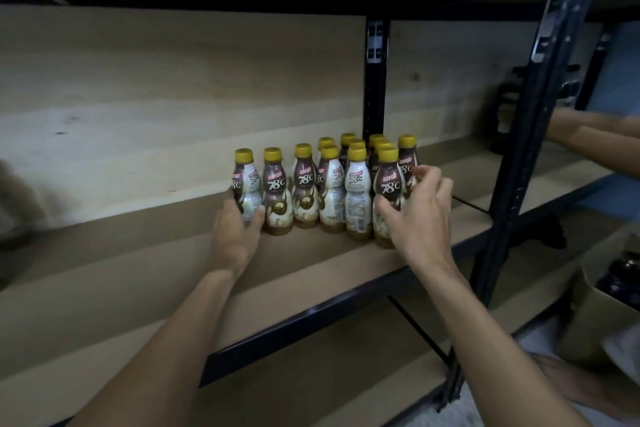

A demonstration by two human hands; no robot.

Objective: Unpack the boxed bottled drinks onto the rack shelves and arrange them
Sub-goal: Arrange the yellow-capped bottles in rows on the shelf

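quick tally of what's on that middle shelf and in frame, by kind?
Yellow-capped coffee bottles on the shelf: 12
Hands at the bottles: 2 (left hand, right hand)
Cardboard box, lower right: 1
Total: 15

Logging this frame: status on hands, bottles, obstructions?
Left hand gripping the leftmost bottle low down. Right hand fingers on the front-right bottle. Cluster upright on the shelf. Nothing blocking.
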